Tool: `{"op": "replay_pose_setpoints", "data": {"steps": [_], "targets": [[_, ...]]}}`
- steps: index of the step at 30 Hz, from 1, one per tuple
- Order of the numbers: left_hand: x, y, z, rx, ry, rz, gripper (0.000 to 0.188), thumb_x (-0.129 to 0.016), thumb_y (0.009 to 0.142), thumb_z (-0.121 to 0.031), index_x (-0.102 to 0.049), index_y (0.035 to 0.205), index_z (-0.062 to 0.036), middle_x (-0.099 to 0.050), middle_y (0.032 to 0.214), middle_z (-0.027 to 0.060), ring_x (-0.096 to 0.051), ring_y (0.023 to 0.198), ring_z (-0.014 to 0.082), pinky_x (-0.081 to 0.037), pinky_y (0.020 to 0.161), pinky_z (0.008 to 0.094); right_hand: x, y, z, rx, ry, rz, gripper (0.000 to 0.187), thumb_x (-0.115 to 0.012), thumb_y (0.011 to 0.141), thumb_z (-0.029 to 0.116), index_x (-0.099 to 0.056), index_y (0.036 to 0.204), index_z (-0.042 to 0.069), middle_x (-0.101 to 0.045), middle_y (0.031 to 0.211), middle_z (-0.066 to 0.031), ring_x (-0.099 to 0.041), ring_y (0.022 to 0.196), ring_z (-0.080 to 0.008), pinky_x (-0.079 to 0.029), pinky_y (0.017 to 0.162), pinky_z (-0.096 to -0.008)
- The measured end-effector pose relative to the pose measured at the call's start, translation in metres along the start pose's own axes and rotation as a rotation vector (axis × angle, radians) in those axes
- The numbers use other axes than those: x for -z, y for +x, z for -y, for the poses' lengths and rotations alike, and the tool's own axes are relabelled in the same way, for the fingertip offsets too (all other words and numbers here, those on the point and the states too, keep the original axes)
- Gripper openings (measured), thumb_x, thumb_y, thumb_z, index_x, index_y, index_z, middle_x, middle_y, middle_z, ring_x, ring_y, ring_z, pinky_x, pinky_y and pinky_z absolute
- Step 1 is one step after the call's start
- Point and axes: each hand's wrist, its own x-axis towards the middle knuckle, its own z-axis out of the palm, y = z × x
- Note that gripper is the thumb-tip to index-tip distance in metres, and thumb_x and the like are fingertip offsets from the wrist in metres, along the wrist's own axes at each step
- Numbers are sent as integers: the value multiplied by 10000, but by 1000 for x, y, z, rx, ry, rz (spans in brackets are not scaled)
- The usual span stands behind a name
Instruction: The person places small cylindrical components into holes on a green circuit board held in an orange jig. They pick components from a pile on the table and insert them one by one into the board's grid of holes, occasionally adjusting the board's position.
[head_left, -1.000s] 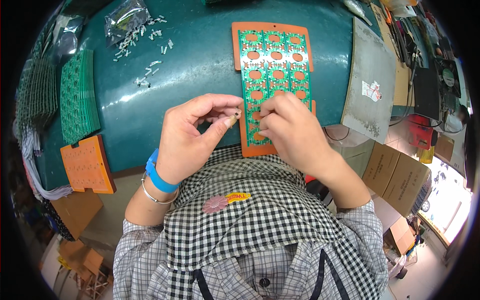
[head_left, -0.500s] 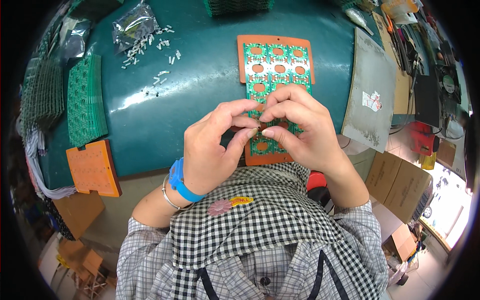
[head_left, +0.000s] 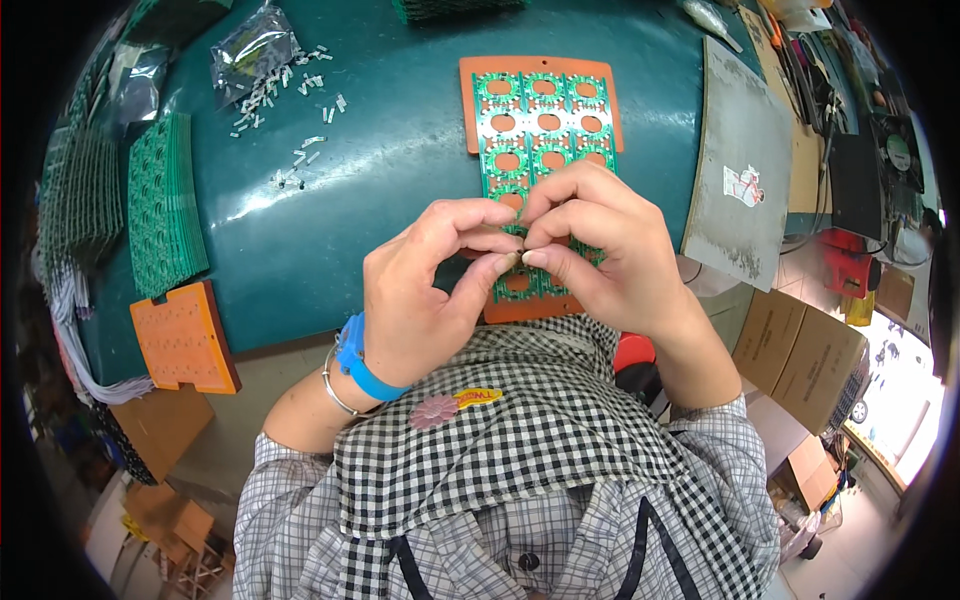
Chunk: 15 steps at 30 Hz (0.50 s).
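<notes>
Both hands meet over the lower part of a green circuit board panel (head_left: pixel 519 135) with oval cutouts, which lies on an orange fixture plate (head_left: pixel 470 115). My left hand (head_left: pixel 425 275) is closed in a pinch, thumb and fingertips together. Facing it, my right hand (head_left: pixel 610 250) pinches at the same spot, and the fingertips of the two hands nearly touch. A tiny dark thing (head_left: pixel 521 252) shows between them, too small to name. The hands hide part of the panel's lower rows.
Small pale parts (head_left: pixel 262 100) lie scattered beside a plastic bag (head_left: pixel 250 55) at the far left. Green boards (head_left: pixel 168 205) stand stacked on the left, near another orange plate (head_left: pixel 183 335). A grey sheet (head_left: pixel 740 160) lies at right; cardboard boxes (head_left: pixel 805 355) stand below it.
The view has shifted slightly, so the table's things sit a little higher and further left. The fingertips have drawn slightly closer together; both hands keep their pinch.
</notes>
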Motion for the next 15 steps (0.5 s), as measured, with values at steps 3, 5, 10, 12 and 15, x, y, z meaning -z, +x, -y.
{"op": "replay_pose_setpoints", "data": {"steps": [3, 5, 10, 12, 15], "targets": [[7, -2, 7, 20, 12, -44, 350, -717, 879, 84, -583, 1197, 26, -732, 1031, 103, -733, 992, 175, -567, 877, 287, -3, -15, -2, -77, -80, 44, 231, -807, 688, 4, -662, 862, 51, -608, 930, -57, -615, 893, -268, -511, 756, -381], [13, -1, 12, 32, 14, -63, 328, -709, 887, 82, -588, 1187, 30, -731, 1029, 105, -731, 988, 177, -566, 880, 291, -7, -25, 2, -79, -229, 120, 236, -807, 688, 15, -662, 870, 52, -586, 922, -62, -600, 904, -273, -505, 759, -393], [13, 0, 13, -20, -13, -59, 260, -691, 886, 96, -647, 1136, 39, -727, 1029, 109, -720, 957, 170, -565, 860, 290, -21, -31, -2, -11, -358, 143, 198, -757, 753, 50, -641, 913, 42, -579, 932, -77, -587, 939, -282, -489, 789, -405], [12, 1, 16, -67, -5, -43, 235, -685, 880, 105, -684, 1104, 35, -724, 1024, 107, -711, 928, 167, -563, 833, 284, -22, -31, -2, -25, -377, 151, 177, -742, 773, 50, -632, 911, 40, -582, 934, -83, -590, 945, -284, -486, 786, -402], [14, 0, 20, -104, 16, 16, 233, -675, 871, 115, -731, 1075, 15, -714, 995, 97, -693, 870, 164, -556, 778, 275, -20, -32, -5, -85, -215, 70, 160, -733, 790, 29, -621, 904, 44, -599, 937, -89, -590, 946, -286, -479, 785, -393]]}}
